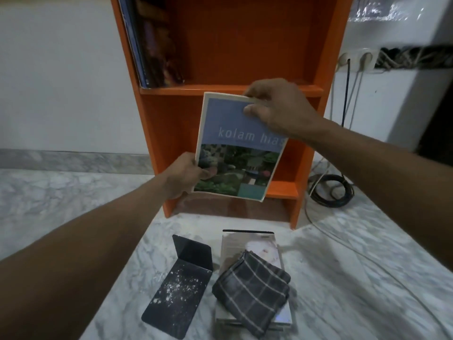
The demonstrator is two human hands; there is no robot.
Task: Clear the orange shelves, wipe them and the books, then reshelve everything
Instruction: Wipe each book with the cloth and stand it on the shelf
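A thin blue book (239, 148) with a garden photo on its cover is held upright in front of the orange shelf unit (171, 133). My left hand (182, 176) grips its lower left edge. My right hand (274, 106) pinches its top right corner. The lower shelf behind the book looks bare; the upper shelf holds a few dark books (157, 45) leaning at its left side. On the floor in front lies a stack of books (245, 244) with a folded grey checked cloth (252, 290) on top.
A black metal bookend (179, 288), speckled with white dust, lies on the marble floor left of the stack. Coiled dark cable (331, 190) and white cords lie right of the shelf unit, below wall sockets (355, 60). White wall stands behind.
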